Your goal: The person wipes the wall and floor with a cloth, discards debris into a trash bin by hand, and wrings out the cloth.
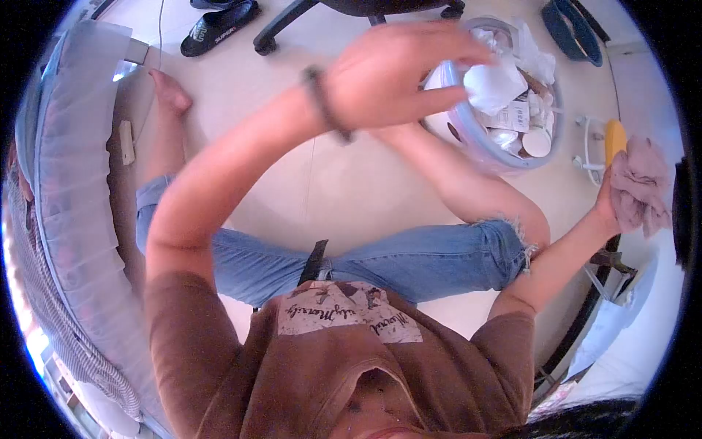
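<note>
My left hand [398, 73], a dark band [327, 106] round its wrist, reaches across to the trash bin [457, 121]. Its fingers and thumb are apart and a little blurred. A crumpled white tissue [497, 84] shows just beyond the fingertips, over the bin's contents; whether they touch it I cannot tell. Inside the bin are crumpled papers, a printed label [512, 115] and a white cup [537, 143]. Out to the right, my right hand [607, 201] is closed round a bunched mauve-grey cloth [642, 183], which hides most of the fingers.
Behind the cloth stands a white rack [589, 150] with a yellow piece [615, 143]. A wheeled chair base [322, 18] and black slippers [219, 29] are at the top. A bed with a ruffled skirt [77, 183] runs down the left. A dark blue basin [572, 33] sits top right.
</note>
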`<state>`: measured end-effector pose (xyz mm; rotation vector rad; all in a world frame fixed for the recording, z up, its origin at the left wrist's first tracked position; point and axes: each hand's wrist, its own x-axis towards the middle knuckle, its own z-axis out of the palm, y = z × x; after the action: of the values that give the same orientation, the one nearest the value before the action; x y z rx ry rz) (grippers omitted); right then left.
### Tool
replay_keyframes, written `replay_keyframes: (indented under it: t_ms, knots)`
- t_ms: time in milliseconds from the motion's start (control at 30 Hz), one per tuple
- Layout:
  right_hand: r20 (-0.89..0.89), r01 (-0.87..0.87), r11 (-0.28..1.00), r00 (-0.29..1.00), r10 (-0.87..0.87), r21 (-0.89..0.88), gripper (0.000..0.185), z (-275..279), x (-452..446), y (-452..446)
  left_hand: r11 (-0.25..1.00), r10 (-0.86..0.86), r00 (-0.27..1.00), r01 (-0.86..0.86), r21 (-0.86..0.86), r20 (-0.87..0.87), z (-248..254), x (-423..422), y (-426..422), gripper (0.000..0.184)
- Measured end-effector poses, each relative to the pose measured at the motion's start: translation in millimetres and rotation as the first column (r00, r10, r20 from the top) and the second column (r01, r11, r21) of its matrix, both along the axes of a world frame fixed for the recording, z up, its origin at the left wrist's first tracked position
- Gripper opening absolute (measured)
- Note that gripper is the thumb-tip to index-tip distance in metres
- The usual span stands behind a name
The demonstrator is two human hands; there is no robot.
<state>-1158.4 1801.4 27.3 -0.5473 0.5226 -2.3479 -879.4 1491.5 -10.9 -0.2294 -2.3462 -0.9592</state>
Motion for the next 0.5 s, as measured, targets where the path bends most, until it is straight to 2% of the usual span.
replay_keyframes:
  t_ms: [67, 133, 200, 300, 367, 467, 500]
  knots:
    - [-0.129, -0.012, 0.982, 0.991, 0.037, 0.188, 0.030, 11, 31, -11, 0.991, 0.051, 0.992, -0.064, 0.115, 0.115, -27, 54, -14, 0.021]
    - [-0.270, -0.003, 0.902, 0.954, 0.132, 0.433, 0.030, 16, 75, -32, 0.953, 0.124, 0.934, -0.206, 0.223, 0.334, -54, 111, -24, 0.012]
    - [-0.353, 0.025, 0.733, 0.887, 0.297, 0.679, 0.031, 14, 127, -62, 0.813, 0.188, 0.887, -0.381, 0.440, 0.421, -85, 160, -27, 0.011]
    - [-0.290, 0.046, 0.419, 0.789, 0.542, 0.907, 0.032, -18, 199, -115, 0.530, 0.320, 0.798, -0.598, 0.602, 0.511, -107, 219, -27, 0.020]
    - [-0.333, 0.156, 0.330, 0.731, 0.596, 0.931, 0.032, -78, 227, -146, 0.352, 0.388, 0.755, -0.652, 0.672, 0.529, -121, 251, -34, 0.025]
    - [-0.611, 0.452, 0.415, 0.514, 0.602, 0.790, 0.054, -196, 228, -196, 0.217, 0.550, 0.702, -0.643, 0.734, 0.453, -143, 289, -45, 0.035]
    - [-0.654, 0.585, 0.366, 0.414, 0.634, 0.724, 0.057, -205, 229, -221, 0.124, 0.603, 0.669, -0.618, 0.776, 0.436, -149, 298, -49, 0.035]
